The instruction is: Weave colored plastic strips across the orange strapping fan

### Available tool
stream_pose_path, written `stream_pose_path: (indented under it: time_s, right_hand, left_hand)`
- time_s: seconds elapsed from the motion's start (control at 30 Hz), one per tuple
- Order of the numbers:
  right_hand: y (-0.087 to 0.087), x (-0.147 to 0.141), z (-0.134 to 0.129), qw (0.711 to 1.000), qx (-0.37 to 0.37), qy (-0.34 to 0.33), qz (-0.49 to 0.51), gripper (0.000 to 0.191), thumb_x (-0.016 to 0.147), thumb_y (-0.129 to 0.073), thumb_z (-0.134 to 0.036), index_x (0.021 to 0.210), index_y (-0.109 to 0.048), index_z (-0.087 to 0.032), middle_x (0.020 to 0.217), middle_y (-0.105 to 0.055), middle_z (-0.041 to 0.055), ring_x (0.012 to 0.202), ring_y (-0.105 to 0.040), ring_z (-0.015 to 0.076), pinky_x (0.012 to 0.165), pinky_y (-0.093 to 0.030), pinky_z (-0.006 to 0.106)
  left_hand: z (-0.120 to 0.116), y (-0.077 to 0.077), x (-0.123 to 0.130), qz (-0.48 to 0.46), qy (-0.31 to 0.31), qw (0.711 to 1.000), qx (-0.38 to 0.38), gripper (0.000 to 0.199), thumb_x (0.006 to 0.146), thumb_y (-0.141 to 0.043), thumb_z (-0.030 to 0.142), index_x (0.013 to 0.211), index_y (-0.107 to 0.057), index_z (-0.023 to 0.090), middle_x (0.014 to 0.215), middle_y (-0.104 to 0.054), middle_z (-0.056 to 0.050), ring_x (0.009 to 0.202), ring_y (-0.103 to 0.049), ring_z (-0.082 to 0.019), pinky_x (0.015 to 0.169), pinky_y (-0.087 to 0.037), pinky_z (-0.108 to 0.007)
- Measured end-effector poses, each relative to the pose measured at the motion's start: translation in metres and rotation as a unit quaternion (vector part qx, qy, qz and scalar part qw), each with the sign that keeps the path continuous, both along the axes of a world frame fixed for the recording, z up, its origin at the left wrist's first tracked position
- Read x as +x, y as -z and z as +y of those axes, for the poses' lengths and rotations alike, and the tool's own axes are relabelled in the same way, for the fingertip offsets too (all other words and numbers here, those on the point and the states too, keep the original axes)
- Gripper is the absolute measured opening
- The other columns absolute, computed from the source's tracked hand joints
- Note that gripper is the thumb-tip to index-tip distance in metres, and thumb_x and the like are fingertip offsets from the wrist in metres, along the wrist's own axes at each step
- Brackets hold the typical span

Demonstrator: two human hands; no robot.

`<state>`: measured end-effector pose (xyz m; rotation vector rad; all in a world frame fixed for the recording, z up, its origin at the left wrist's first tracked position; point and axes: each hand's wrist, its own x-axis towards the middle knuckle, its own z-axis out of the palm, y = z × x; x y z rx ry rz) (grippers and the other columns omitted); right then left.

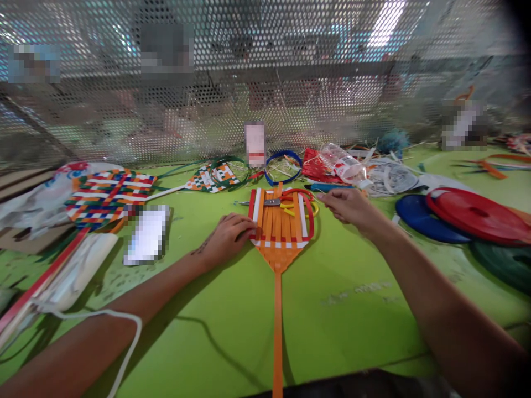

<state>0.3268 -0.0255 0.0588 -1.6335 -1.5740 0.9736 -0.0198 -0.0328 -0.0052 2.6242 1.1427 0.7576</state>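
A partly woven fan (279, 251) of orange, red and white plastic strips lies flat on the green table, its long orange tail running toward me. My left hand (232, 235) has its fingertips and thumb closed on the fan's left edge, by the red strip. Scissors (271, 202) with red-orange handles rest across the upper strips, blades pointing left. A yellow-handled tool (288, 210) is partly covered by them. Beyond the fan's upper right corner, my right hand (344, 205) is closed in a pinch; what sits between its fingertips is too small to make out.
A multicoloured woven fan (112, 193) and a white wrapped roll (89, 265) lie left. Red (477, 213) and blue (423, 218) strip coils lie right. Behind are a blue ring (284, 152), a clear plastic bottle (342, 163) and a perforated metal panel (215, 94).
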Motion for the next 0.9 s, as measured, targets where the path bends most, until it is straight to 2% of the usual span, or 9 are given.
stream_pose_path:
  time_s: [0.13,0.27,0.4,0.5,0.7,0.9]
  right_hand:
    - [0.012,0.000,0.004,0.999,-0.042,-0.024,-0.023,0.054,0.080,-0.071,-0.071,0.088,-0.072,-0.018,0.057,-0.049,-0.0032,0.047,-0.034,0.0087,0.046,-0.022,0.027]
    - [0.025,-0.006,0.005,0.996,-0.060,-0.043,-0.045,0.051,0.079,-0.073,-0.067,0.080,-0.073,-0.016,0.062,-0.057,0.0001,0.051,-0.041,0.0096,0.048,-0.027,0.027]
    - [0.027,-0.010,0.004,0.993,-0.079,-0.052,-0.063,0.046,0.078,-0.074,-0.063,0.074,-0.074,-0.016,0.060,-0.059,0.0014,0.052,-0.041,0.0102,0.050,-0.030,0.027]
    - [0.026,-0.011,0.005,0.993,-0.085,-0.049,-0.064,0.044,0.078,-0.075,-0.059,0.065,-0.071,-0.017,0.056,-0.057,0.0009,0.049,-0.040,0.0096,0.048,-0.030,0.027]
    - [0.025,-0.016,0.006,0.991,-0.134,0.013,-0.007,0.046,0.085,-0.070,-0.045,0.050,-0.054,-0.020,0.040,-0.042,-0.0025,0.037,-0.032,0.0074,0.040,-0.021,0.025]
    - [0.023,-0.017,0.003,0.985,-0.166,0.030,0.049,0.039,0.084,-0.070,-0.037,0.053,-0.055,-0.018,0.046,-0.051,0.0001,0.035,-0.034,0.0054,0.036,-0.019,0.023]
  left_hand:
    - [0.001,-0.001,0.000,0.002,0.007,1.000,-0.003,0.024,0.104,-0.053,0.029,0.111,-0.076,0.025,0.116,-0.075,-0.008,0.109,-0.065,-0.025,0.100,-0.048,-0.046]
    - [0.001,-0.001,-0.001,0.006,0.015,1.000,-0.004,0.025,0.105,-0.052,0.029,0.114,-0.074,0.024,0.120,-0.075,-0.007,0.112,-0.064,-0.025,0.102,-0.047,-0.047]
    - [0.000,-0.002,-0.002,0.007,0.016,1.000,-0.009,0.026,0.105,-0.051,0.031,0.116,-0.074,0.025,0.121,-0.074,-0.007,0.113,-0.064,-0.025,0.104,-0.046,-0.047]
    - [0.001,0.000,-0.003,0.009,0.016,1.000,-0.010,0.025,0.105,-0.052,0.030,0.117,-0.074,0.026,0.122,-0.074,-0.007,0.114,-0.064,-0.025,0.105,-0.045,-0.046]
    - [0.003,0.004,-0.004,0.007,0.016,1.000,-0.006,0.025,0.105,-0.053,0.032,0.117,-0.074,0.026,0.122,-0.074,-0.006,0.114,-0.063,-0.025,0.105,-0.045,-0.047]
    - [0.002,0.003,-0.004,0.010,0.016,1.000,0.004,0.025,0.105,-0.053,0.030,0.116,-0.074,0.025,0.121,-0.074,-0.006,0.114,-0.063,-0.025,0.103,-0.045,-0.046]
